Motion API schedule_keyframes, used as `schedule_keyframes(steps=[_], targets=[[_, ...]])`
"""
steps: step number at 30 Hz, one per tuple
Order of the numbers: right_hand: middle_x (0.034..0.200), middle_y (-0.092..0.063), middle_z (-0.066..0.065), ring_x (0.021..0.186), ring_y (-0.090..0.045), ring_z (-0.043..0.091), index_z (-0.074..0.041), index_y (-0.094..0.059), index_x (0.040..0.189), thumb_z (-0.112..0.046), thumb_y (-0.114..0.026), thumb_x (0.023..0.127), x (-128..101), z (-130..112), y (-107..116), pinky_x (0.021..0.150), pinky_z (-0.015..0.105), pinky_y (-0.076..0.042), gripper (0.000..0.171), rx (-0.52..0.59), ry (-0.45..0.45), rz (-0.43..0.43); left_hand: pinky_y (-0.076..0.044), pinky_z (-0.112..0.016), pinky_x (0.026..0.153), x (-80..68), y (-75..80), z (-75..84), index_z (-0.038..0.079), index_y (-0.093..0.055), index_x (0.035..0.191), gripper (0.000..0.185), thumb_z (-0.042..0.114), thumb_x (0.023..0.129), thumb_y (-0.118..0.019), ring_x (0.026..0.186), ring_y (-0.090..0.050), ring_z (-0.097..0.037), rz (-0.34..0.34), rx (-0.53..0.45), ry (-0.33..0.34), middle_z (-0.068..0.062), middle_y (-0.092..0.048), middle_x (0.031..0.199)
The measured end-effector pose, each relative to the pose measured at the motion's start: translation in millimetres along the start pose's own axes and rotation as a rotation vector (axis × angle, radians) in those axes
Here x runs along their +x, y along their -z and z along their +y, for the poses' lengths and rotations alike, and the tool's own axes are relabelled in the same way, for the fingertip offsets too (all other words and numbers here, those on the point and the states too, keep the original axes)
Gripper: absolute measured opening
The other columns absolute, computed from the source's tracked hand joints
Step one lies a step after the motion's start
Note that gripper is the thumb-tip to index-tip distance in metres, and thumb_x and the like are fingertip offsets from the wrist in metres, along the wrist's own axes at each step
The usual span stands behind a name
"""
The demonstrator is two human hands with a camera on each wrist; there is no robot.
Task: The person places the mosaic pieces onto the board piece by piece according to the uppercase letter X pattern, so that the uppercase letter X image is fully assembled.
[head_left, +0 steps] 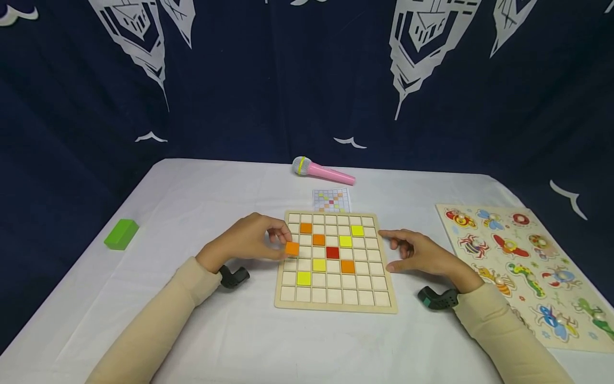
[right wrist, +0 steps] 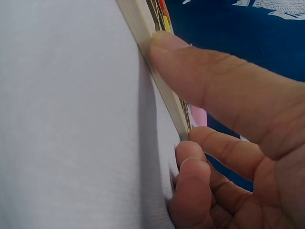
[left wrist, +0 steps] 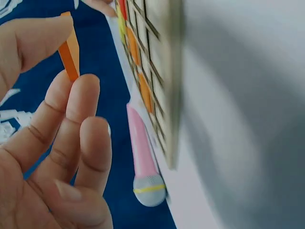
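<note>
fingers of the left hand [head_left: 251, 240] pinch an orange tile [head_left: 292, 248] over the grid board's [head_left: 336, 306] left edge, while the right hand [head_left: 422, 255], fingers loose, steadies its right edge with the thumb.

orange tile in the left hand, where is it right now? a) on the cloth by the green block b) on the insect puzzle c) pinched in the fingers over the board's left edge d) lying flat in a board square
c: the left hand pinches the orange tile between thumb and fingers at the left edge of the grid board, and the left wrist view shows the tile held up on its edge, not seated in a square.
</note>
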State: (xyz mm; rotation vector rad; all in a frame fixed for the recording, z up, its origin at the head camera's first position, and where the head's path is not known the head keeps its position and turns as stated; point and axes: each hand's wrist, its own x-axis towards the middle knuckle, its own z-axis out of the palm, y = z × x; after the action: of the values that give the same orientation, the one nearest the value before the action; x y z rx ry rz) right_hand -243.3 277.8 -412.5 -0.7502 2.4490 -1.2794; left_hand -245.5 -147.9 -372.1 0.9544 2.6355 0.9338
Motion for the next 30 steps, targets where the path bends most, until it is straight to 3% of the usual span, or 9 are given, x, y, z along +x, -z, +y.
schedule_keyframes(steps=[10, 20, 30], targets=[[0.104, -0.052, 0.009, 0.078, -0.046, 0.015, 0.018, -0.051, 0.148, 0.001, -0.090, 0.084, -0.6, 1.7, 0.5, 0.068, 0.026, -0.042, 0.077, -0.001, 0.031, 0.001, -0.051, -0.029, 0.077, 23.0, -14.5, 33.1, 0.017, -0.077, 0.106, 0.022, 0.022, 0.087, -0.086, 0.087, -0.063, -0.009, -0.020, 0.110, -0.033, 0.010, -0.075, 0.096], [0.105, -0.052, 0.009, 0.079, -0.046, 0.014, 0.018, -0.051, 0.148, 0.000, -0.090, 0.084, -0.5, -0.7, 0.9, 0.068, 0.025, -0.042, 0.077, -0.003, 0.009, 0.004, -0.047, -0.029, 0.072, 46.7, -40.0, 56.9, 0.020, -0.077, 0.104, 0.021, 0.031, 0.089, -0.088, 0.078, -0.058, -0.006, -0.082, 0.181, -0.082, 0.012, -0.075, 0.095], [0.105, -0.053, 0.009, 0.079, -0.046, 0.014, 0.017, -0.051, 0.148, 0.000, -0.091, 0.084, -0.1, 1.3, 0.7, 0.068, 0.025, -0.041, 0.077, -0.005, 0.012, 0.001, -0.049, -0.027, 0.071, 62.9, -62.8, 82.5, 0.020, -0.078, 0.099, 0.020, 0.032, 0.088, -0.090, 0.076, -0.060, 0.000, -0.117, 0.212, -0.077, 0.016, -0.071, 0.088]])
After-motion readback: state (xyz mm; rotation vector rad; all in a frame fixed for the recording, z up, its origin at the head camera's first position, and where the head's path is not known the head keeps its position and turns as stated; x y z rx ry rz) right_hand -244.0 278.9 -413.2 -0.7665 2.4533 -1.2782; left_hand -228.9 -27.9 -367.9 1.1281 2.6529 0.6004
